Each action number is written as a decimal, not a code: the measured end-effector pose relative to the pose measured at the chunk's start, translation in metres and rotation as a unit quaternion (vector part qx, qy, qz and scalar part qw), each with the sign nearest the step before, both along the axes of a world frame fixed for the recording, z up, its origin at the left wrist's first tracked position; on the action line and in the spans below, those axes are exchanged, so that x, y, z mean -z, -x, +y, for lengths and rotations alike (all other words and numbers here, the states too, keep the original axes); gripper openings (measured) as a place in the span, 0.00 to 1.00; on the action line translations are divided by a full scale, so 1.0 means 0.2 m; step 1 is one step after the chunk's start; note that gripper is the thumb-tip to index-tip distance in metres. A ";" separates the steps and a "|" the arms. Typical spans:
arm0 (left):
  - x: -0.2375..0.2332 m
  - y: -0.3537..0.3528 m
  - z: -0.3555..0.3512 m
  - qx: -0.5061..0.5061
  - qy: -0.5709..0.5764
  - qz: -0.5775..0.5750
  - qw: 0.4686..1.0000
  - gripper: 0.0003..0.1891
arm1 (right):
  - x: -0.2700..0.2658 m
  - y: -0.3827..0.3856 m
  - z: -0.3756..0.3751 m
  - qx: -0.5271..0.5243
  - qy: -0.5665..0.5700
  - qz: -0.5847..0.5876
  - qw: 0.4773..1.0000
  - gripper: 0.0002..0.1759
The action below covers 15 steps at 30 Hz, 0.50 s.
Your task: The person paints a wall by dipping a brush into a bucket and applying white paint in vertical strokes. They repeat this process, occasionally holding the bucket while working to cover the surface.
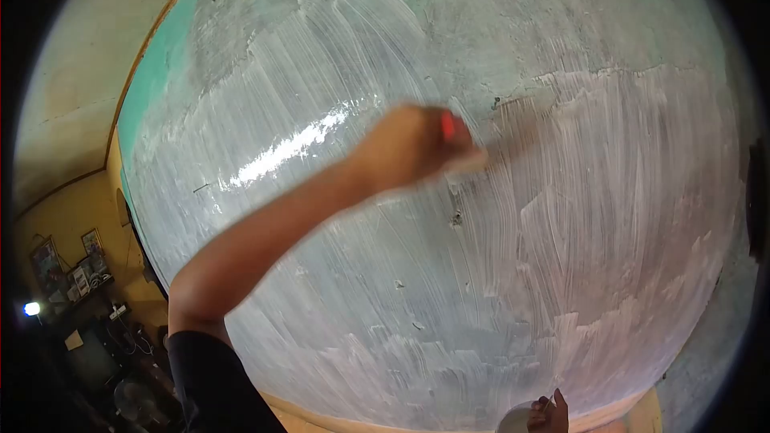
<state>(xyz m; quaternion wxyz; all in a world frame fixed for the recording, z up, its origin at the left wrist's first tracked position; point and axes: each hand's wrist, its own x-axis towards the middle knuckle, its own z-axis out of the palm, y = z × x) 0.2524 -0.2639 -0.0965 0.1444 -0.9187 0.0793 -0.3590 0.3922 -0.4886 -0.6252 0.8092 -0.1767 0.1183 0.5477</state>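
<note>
My left hand [417,144] is raised in front of the wall [385,273], closed around a red-handled paintbrush [448,125]. Motion blurs the hand, and the brush head cannot be made out clearly. White brush strokes streak the grey wall, with a wet shine left of the wrist. Low at the bottom edge, my right hand [550,414] has its fingers at the rim of a pale rounded container [515,422]. Most of that container is cut off by the frame.
Bare grey plaster [513,16] and a green painted strip [164,60] show higher up the wall. At far left are a shelf with framed pictures [48,261], a dark television [90,355], a fan [138,401] and a bright lamp [31,309].
</note>
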 end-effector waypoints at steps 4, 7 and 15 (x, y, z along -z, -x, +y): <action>-0.68 0.03 0.11 -0.060 -0.047 -0.128 0.989 0.10 | 0.00 0.02 -0.01 0.001 0.002 0.009 1.000 0.25; -1.16 0.05 0.20 0.069 -0.029 -0.218 0.973 0.14 | 0.01 0.03 -0.01 0.000 0.004 0.002 1.000 0.24; -1.13 0.03 0.29 -0.061 -0.335 -0.337 0.877 0.09 | 0.05 0.04 -0.02 0.016 -0.013 0.002 1.000 0.23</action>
